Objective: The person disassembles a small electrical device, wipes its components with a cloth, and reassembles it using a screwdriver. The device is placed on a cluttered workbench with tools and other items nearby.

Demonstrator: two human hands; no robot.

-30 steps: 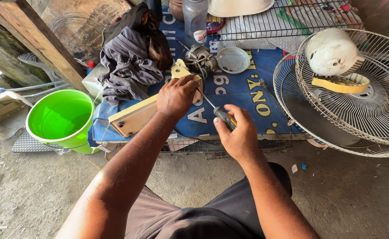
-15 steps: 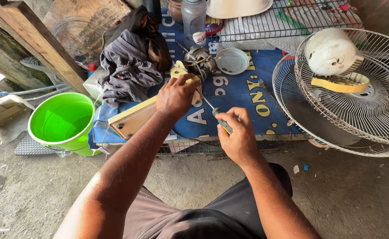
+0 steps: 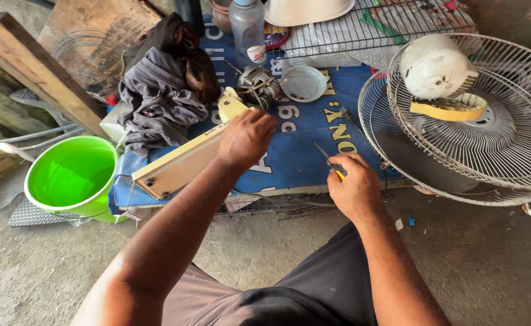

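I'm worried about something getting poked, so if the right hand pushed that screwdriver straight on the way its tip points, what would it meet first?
The right hand aims the screwdriver up and left. Past the tip lies the bare blue printed sheet, so the tip would probably meet that first; further along sits the fan motor. Height above the sheet is unclear.

The handle of the screwdriver [image 3: 330,162] is enclosed by the right hand [image 3: 353,187], so that only the thin shaft and a sliver of yellow are seen, and the shaft's tip is too small to be made out. The end of the cream panel [image 3: 184,160] is covered by the left hand [image 3: 245,137], whose fingers are curled out of sight. The clear bottle [image 3: 247,27] and the white bowl [image 3: 308,9] are cut off by the top edge, and the fan guard [image 3: 495,139] by the right edge.
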